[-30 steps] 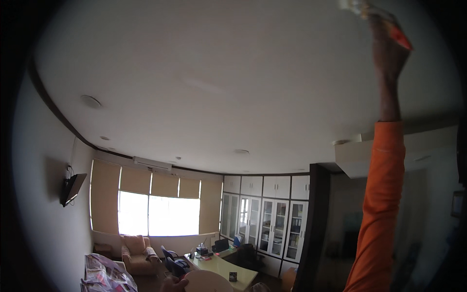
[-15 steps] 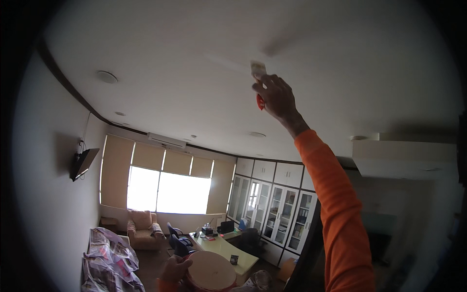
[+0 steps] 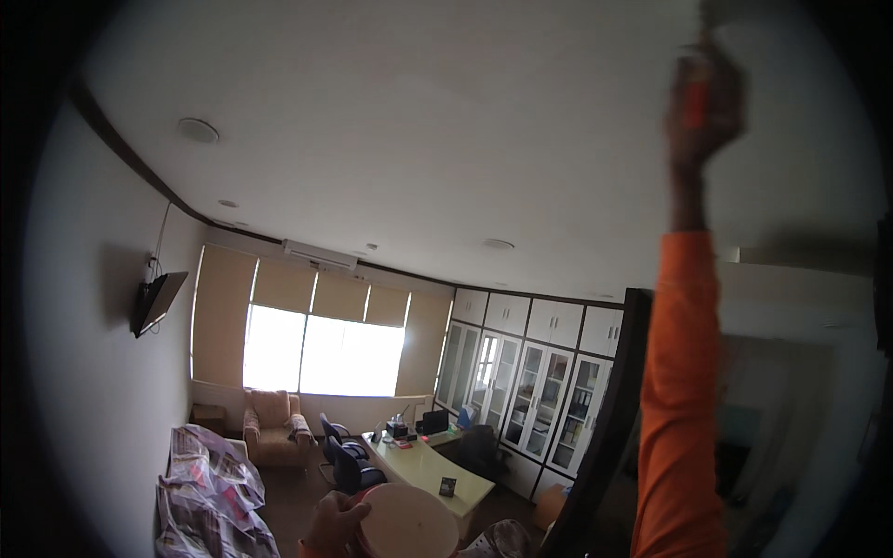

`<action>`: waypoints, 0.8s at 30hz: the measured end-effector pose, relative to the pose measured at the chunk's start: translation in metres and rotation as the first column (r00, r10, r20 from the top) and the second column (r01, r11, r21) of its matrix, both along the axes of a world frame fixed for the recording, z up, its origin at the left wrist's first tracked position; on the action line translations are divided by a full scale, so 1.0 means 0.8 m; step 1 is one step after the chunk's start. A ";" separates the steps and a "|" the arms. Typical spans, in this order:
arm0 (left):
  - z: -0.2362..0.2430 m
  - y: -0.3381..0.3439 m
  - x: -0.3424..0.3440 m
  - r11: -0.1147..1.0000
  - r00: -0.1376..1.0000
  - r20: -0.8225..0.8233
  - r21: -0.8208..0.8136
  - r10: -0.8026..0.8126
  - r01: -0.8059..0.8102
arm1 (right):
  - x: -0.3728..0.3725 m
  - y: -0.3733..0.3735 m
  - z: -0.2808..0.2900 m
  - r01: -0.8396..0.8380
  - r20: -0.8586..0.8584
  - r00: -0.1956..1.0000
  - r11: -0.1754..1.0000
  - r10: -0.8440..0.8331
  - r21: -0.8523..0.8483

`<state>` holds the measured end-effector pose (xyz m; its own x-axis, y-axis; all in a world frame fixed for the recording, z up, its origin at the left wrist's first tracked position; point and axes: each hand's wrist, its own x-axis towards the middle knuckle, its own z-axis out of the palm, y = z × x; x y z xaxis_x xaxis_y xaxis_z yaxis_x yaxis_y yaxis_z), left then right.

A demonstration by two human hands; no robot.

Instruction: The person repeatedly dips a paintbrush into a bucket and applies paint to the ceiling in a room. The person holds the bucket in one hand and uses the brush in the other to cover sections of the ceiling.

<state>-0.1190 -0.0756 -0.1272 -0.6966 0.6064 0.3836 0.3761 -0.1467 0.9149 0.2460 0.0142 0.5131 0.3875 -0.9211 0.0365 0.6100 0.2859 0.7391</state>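
My right hand (image 3: pixel 714 112), blurred at the end of an orange sleeve, is raised high at the upper right, closed on a paintbrush with a red handle (image 3: pixel 696 98). The brush's tip is smeared by motion against the white ceiling (image 3: pixel 446 130); whether it touches cannot be made out. Low in the picture, my left hand (image 3: pixel 337 516) grips the rim of a round red container (image 3: pixel 409 521) with a pale cream, round surface on top.
Below are a glossy desk (image 3: pixel 465 488) with items, blue chairs (image 3: pixel 352 470), an armchair (image 3: pixel 274 432), and plastic-covered furniture (image 3: pixel 209 488). A wall screen (image 3: pixel 158 302) hangs left; glazed cabinets (image 3: pixel 535 400) and a dark column (image 3: pixel 595 507) stand right.
My right hand swung left to the middle of the ceiling half a second ago and is now back up at the upper right. My left hand still holds the container.
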 end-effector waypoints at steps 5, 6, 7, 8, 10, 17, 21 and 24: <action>-0.001 -0.006 0.000 1.000 0.994 0.112 0.001 -0.016 0.016 | -0.163 0.099 -0.046 0.349 0.157 0.937 0.808 -0.312 -0.474; -0.003 -0.005 -0.002 1.000 0.993 0.121 -0.011 -0.011 0.013 | -0.171 0.097 -0.053 0.363 0.208 0.932 0.803 -0.299 -0.472; -0.005 -0.004 -0.003 1.000 0.992 0.128 -0.018 -0.009 0.011 | -0.165 0.089 -0.058 0.372 0.250 0.925 0.809 -0.285 -0.454; -0.006 -0.003 -0.005 0.998 0.987 0.162 -0.055 -0.007 0.017 | -0.151 0.074 -0.059 0.407 0.305 0.905 0.815 -0.297 -0.412; -0.006 -0.003 -0.008 0.999 0.997 0.074 -0.048 0.018 -0.014 | -0.109 0.033 -0.042 0.250 0.346 0.921 0.954 -0.181 -0.167; 0.008 -0.005 0.003 0.994 0.997 -0.003 -0.084 0.071 -0.071 | 0.077 -0.025 -0.006 -0.028 0.036 0.999 0.995 0.032 -0.100; 0.002 0.001 0.005 1.000 0.997 0.074 -0.031 0.001 0.001 | 0.008 -0.001 -0.008 0.012 0.057 0.998 0.992 -0.019 0.122; -0.001 -0.001 0.005 1.000 0.998 0.050 -0.011 -0.025 0.025 | -0.099 0.059 -0.033 0.234 -0.035 0.969 0.955 -0.244 -0.182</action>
<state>-0.1154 -0.0766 -0.1281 -0.6992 0.6279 0.3419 0.3264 -0.1451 0.9340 0.1666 0.0615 0.4866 0.1632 -0.9681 0.1900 0.7156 0.2487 0.6528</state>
